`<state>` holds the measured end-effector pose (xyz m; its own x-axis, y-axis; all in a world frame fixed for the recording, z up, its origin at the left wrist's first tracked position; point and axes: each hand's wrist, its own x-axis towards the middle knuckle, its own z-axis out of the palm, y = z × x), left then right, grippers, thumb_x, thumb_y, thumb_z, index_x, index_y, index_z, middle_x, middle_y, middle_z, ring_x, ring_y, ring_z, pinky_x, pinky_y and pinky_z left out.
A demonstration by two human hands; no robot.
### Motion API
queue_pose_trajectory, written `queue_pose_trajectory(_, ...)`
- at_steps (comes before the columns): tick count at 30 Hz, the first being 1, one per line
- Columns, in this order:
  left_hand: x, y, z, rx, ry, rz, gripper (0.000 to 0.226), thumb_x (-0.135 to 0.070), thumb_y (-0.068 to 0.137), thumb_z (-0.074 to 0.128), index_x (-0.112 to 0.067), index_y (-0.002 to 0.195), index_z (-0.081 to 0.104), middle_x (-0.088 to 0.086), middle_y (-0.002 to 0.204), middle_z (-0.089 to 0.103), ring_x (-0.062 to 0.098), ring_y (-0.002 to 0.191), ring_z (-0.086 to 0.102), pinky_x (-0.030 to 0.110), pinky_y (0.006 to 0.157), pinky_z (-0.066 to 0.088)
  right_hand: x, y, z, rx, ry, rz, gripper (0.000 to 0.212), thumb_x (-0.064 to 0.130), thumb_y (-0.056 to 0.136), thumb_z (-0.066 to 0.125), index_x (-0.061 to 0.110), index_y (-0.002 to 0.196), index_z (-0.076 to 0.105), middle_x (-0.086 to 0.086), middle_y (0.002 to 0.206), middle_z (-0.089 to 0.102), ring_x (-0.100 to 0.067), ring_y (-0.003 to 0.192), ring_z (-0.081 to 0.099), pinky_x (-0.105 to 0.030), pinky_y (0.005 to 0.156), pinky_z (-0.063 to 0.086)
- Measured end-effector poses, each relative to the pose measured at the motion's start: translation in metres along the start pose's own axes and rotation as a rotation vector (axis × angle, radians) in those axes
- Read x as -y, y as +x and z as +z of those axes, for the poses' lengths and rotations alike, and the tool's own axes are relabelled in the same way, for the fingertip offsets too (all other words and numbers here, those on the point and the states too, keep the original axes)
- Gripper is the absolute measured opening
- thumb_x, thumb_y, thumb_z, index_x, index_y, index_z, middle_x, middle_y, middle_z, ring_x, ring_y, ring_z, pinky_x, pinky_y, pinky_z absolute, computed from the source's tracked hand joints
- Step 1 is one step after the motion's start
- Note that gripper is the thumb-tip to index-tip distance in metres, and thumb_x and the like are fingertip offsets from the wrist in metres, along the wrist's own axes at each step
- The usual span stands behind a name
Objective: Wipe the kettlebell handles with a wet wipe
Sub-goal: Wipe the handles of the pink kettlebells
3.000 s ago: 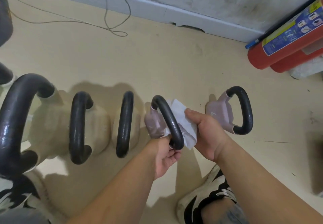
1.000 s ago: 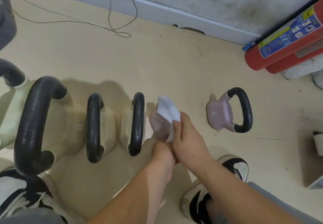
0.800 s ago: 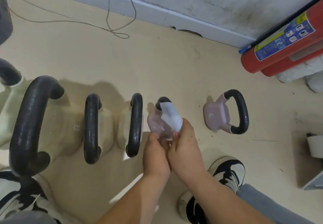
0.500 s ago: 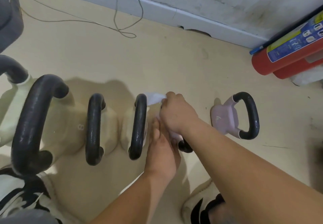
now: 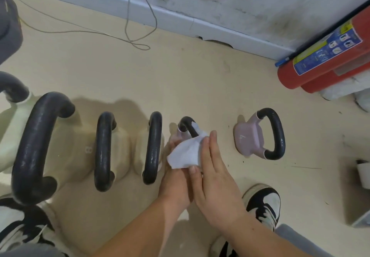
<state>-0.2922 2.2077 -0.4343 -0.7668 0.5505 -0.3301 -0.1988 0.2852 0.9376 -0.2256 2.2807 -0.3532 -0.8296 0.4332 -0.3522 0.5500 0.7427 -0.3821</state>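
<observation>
A: Where is the wet wipe (image 5: pixel 185 153)?

B: Draped over the black handle (image 5: pixel 187 126) of a small pink kettlebell (image 5: pixel 181 134) that stands on the beige floor (image 5: pixel 180 80), fourth in a row of kettlebells. Only the far end of that handle shows above the wipe; the rest is covered.

A: And the hands?

B: The left hand (image 5: pixel 175 180) reaches in from below, mostly under the wipe. I cannot tell whether it grips the handle or only supports it. The right hand (image 5: pixel 215 178) lies with fingers stretched out nearly flat against the right side of the wipe, thumb tip on its lower edge, so it presses the wipe and is not clenched.

A: What stands around it?

B: To the left, three cream kettlebells with black handles: a slim one (image 5: pixel 153 146) just beside the hands, another (image 5: pixel 104 150), then a large one (image 5: pixel 38 146) marked 8. To the right, apart, a second pink kettlebell (image 5: pixel 249 138) marked 4.

A: Anything by the wall?

B: A red fire extinguisher (image 5: pixel 324 56) lies at the floor's far right corner, and a thin cable (image 5: pixel 138 42) loops near the baseboard. A black-and-white shoe (image 5: pixel 264 202) sits below the right wrist.
</observation>
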Motion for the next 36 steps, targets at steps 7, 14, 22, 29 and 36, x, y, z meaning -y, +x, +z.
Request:
queue_pose_trajectory(7, 0.023, 0.007, 0.011, 0.027, 0.005, -0.112, 0.038, -0.038, 0.103, 0.052, -0.033, 0.141, 0.053, 0.002, 0.147, 0.054, 0.013, 0.135, 0.051, 0.039, 0.116, 0.037, 0.042, 0.084, -0.011, -0.013, -0.003, 0.372, 0.036, 0.047, 0.109, 0.026, 0.016, 0.117, 0.043, -0.008, 0.109, 0.058, -0.029, 0.09, 0.056, -0.037, 0.073, 0.038)
queue_pose_trajectory(14, 0.03, 0.002, 0.011, 0.016, 0.403, -0.033, 0.068, -0.018, 0.1, 0.046, -0.016, 0.159, 0.013, 0.001, 0.168, -0.001, 0.019, 0.154, 0.014, 0.026, 0.119, 0.026, 0.036, 0.124, -0.024, 0.188, -0.168, 0.054, 0.036, 0.034, 0.105, 0.039, 0.026, 0.139, 0.047, 0.0, 0.132, 0.049, -0.024, 0.105, 0.054, -0.038, 0.083, 0.046)
queue_pose_trajectory(22, 0.03, 0.004, 0.008, 0.071, 0.361, -0.048, 0.085, -0.024, 0.101, 0.047, -0.039, 0.155, -0.016, -0.022, 0.163, -0.021, -0.001, 0.152, 0.004, 0.022, 0.111, 0.032, 0.01, 0.084, -0.023, 0.094, -0.491, -0.389, 0.048, 0.027, 0.09, 0.047, -0.001, 0.122, 0.069, -0.016, 0.144, 0.053, -0.043, 0.131, 0.055, -0.043, 0.101, 0.057)
queue_pose_trajectory(29, 0.026, 0.0, 0.002, 0.084, 0.376, -0.057, 0.082, -0.021, 0.103, 0.041, -0.038, 0.155, -0.02, -0.027, 0.156, -0.035, 0.004, 0.153, -0.002, 0.027, 0.124, 0.019, 0.05, 0.161, -0.032, 0.339, -0.306, 0.05, 0.017, 0.026, 0.099, 0.047, 0.014, 0.097, 0.059, -0.001, 0.089, 0.058, -0.026, 0.088, 0.056, -0.03, 0.073, 0.042)
queue_pose_trajectory(36, 0.032, 0.003, 0.006, 0.062, 0.375, -0.041, 0.081, -0.017, 0.1, 0.045, -0.032, 0.16, -0.008, -0.023, 0.162, -0.024, 0.002, 0.152, 0.005, 0.016, 0.113, 0.022, 0.047, 0.143, -0.03, 0.29, -0.229, 0.054, 0.01, 0.025, 0.099, 0.05, 0.017, 0.096, 0.055, -0.005, 0.104, 0.057, -0.024, 0.088, 0.053, -0.031, 0.068, 0.042)
